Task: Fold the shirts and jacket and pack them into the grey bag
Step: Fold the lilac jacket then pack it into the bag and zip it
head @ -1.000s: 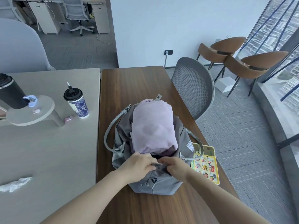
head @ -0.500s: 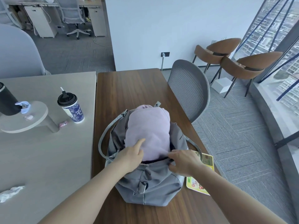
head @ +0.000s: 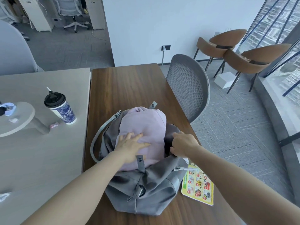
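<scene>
On the wooden table, the grey bag is stuffed with a folded lilac garment. The garment is pressed by the flat, spread left hand. The bag's rim is gripped by the right hand.

Both bare forearms reach forward from the lower corners, converging. The left hand lies palm-down with fingers straight and spread — pressing flat. The right hand is curled, knuckles up — its fingers and thumb closed in a pinching grip.

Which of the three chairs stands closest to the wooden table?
The grey mesh chair, right at the table's edge; the two brown chairs stand by the window.
</scene>
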### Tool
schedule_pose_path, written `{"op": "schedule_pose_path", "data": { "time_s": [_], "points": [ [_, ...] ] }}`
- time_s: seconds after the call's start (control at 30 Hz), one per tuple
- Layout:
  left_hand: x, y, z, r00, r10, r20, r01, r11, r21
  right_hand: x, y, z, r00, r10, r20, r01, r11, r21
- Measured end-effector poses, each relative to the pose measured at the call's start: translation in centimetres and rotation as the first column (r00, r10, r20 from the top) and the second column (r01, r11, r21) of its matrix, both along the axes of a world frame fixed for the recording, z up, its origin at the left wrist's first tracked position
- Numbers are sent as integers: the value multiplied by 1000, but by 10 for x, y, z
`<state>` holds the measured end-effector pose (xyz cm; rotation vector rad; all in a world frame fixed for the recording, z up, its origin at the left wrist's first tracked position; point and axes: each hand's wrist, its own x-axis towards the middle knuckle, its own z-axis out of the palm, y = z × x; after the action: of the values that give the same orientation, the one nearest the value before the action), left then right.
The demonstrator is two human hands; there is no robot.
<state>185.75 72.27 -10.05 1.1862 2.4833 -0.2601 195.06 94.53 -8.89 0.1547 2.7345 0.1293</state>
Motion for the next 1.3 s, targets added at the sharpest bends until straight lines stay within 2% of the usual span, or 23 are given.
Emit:
{"op": "schedule_pose_path", "data": {
  "time_s": [0.17,0.3,0.37,0.43,0.47,0.57,0.6,0.63,0.67,0.7,0.73,0.77,0.8,0.87,0.9,0.97,1.03,1.1,1.17,1.23,1.3],
  "points": [
    [-18,-2,6,984,88,155,-104,989,104,-24,-3,-32,992,-126,-4,126,990,56],
    [-30,2,8,966,200,165,-243,921,304,-35,7,-42,983,-184,-19,185,978,101],
    [-35,11,11,974,204,95,-224,907,357,-41,13,-49,990,-139,-37,143,980,135],
    [-42,22,13,985,166,-54,-141,937,319,-45,17,-55,995,-79,-65,88,985,151],
    [-46,27,12,984,161,-75,-133,950,282,-47,18,-58,994,-72,-86,84,986,145],
    [-54,35,9,982,171,80,-181,972,150,-55,24,-56,971,-168,-168,176,984,34],
    [-56,36,8,978,165,125,-178,979,97,-58,28,-52,932,-277,-234,268,961,-71],
    [-56,35,9,976,159,148,-169,984,54,-60,34,-46,851,-429,-304,377,901,-216],
    [-56,34,9,975,157,157,-163,986,30,-61,40,-40,722,-601,-343,473,790,-390],
    [-56,32,9,976,155,155,-160,987,24,-61,46,-34,557,-760,-336,517,633,-576],
    [-55,30,9,978,148,149,-154,988,26,-61,50,-32,392,-871,-294,496,470,-730],
    [-55,29,9,981,137,136,-142,989,30,-60,52,-31,286,-924,-253,454,364,-813],
    [-55,28,8,984,127,124,-132,991,33,-57,51,-30,260,-942,-212,433,310,-847],
    [-54,28,8,987,119,110,-124,992,36,-56,47,-30,386,-912,-137,480,326,-815],
    [-54,29,8,987,116,113,-120,992,33,-57,46,-31,481,-870,-104,539,387,-748],
    [-54,31,9,986,111,123,-116,993,32,-60,47,-34,668,-738,-101,572,595,-565],
    [-55,31,8,987,110,118,-115,993,36,-71,50,-36,789,-583,-194,498,792,-352],
    [-55,29,6,986,115,122,-121,992,36,-86,51,-35,870,-423,-255,400,906,-138],
    [-56,28,3,984,119,130,-125,991,40,-102,52,-32,918,-305,-253,314,950,-7],
    [-56,28,2,984,118,135,-125,991,45,-115,54,-25,942,-267,-205,282,958,46],
    [-55,27,0,985,113,132,-122,991,58,-123,58,-18,916,-335,-221,343,939,-4]
  ]
}}
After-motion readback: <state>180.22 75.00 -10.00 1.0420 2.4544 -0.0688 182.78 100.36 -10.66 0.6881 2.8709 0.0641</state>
